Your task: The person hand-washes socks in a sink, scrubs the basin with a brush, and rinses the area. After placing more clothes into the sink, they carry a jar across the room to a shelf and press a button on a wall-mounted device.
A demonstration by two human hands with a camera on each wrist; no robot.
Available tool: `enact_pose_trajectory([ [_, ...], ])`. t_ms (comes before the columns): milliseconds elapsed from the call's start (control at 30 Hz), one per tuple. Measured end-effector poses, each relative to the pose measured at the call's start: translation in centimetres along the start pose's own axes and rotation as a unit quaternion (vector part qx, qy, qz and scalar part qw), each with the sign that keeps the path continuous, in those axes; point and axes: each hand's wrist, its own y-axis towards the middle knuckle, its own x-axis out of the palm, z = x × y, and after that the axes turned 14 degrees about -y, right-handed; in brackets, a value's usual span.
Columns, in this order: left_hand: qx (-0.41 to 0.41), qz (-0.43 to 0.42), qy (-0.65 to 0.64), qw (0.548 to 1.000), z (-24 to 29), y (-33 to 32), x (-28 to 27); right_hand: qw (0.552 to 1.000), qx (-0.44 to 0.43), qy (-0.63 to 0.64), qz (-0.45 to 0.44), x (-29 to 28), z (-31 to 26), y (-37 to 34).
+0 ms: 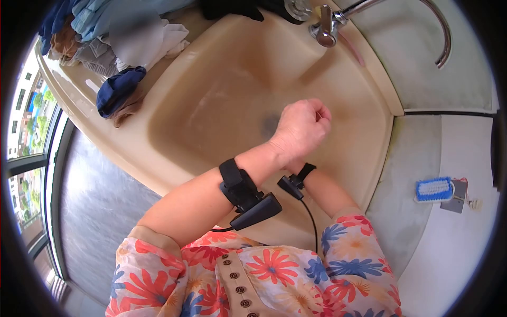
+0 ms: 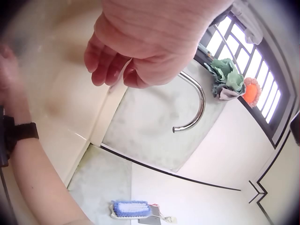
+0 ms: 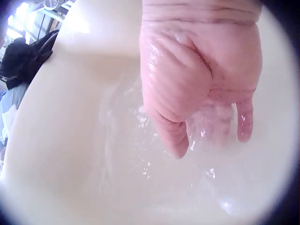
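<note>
Left hand (image 2: 154,37), nearest its wrist camera, has its fingers curled into a loose fist above the basin (image 1: 211,105). Right hand (image 3: 201,70) sits lower, hidden behind the left in the head view; wet, fingers relaxed and pointing down, middle ones blurred at the rippled water (image 3: 145,164). Basin lies beneath both hands, in front of the person, mouth facing up; its long axis cannot be told through the curved lens. Farther out: chrome tap (image 1: 327,34) at the far right corner, its hooked spout (image 1: 448,34) ending outside the basin. Clothes (image 1: 113,39) heaped far left; blue-and-white brush (image 1: 434,189) right, long axis roughly crosswise.
</note>
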Motion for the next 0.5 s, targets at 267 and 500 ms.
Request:
enact_pose_trajectory([
  [267,0.010,0.033,0.020,0.999,0.5,-0.1,-0.1,0.998,0.006,-0.040,0.046,-2.7,-3.7,9.7],
  [500,0.032,0.050,-0.015,0.998,0.8,0.2,-0.6,0.991,0.022,-0.071,0.111,-7.8,3.5,4.2],
])
